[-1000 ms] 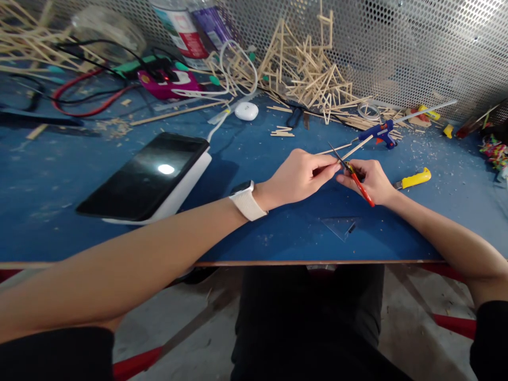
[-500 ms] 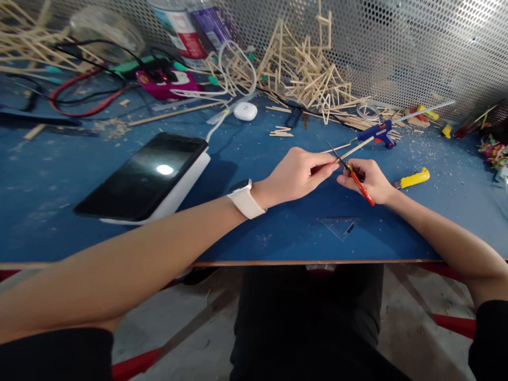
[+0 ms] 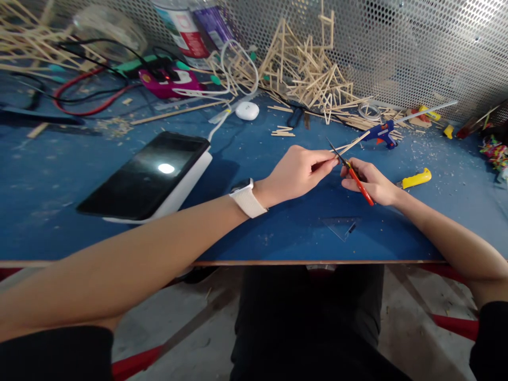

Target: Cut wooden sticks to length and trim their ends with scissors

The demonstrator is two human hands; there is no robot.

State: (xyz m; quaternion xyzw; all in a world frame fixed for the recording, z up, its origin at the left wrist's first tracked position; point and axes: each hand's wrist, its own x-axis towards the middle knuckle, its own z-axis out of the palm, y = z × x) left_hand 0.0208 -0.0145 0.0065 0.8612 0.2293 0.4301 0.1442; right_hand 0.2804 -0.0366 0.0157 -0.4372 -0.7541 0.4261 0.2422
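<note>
My left hand point(image 3: 299, 172) pinches a thin wooden stick point(image 3: 359, 139) between thumb and fingers, and the stick slants up to the right. My right hand point(image 3: 371, 181) is closed around red-handled scissors point(image 3: 360, 186). Their dark, pointed blades cross the stick close to my left fingertips; I cannot tell whether they bite into it. Just behind the stick's far end lies a blue glue gun point(image 3: 381, 132) with a clear glue stick in its back. A yellow-handled utility knife point(image 3: 415, 179) rests to the right of my right hand.
A transparent set square point(image 3: 341, 227) lies near the front edge. On the left, a tablet point(image 3: 145, 174) leans on a white stand. Behind are a stick structure point(image 3: 309, 74), a white earbud case point(image 3: 246, 110), a magenta power strip point(image 3: 170, 82) with cables, and a bottle point(image 3: 184, 32).
My right hand has shifted slightly right, with its fingers a little farther from the left fingertips. The stick's far end has dipped slightly and moved left. The left hand has barely moved.
</note>
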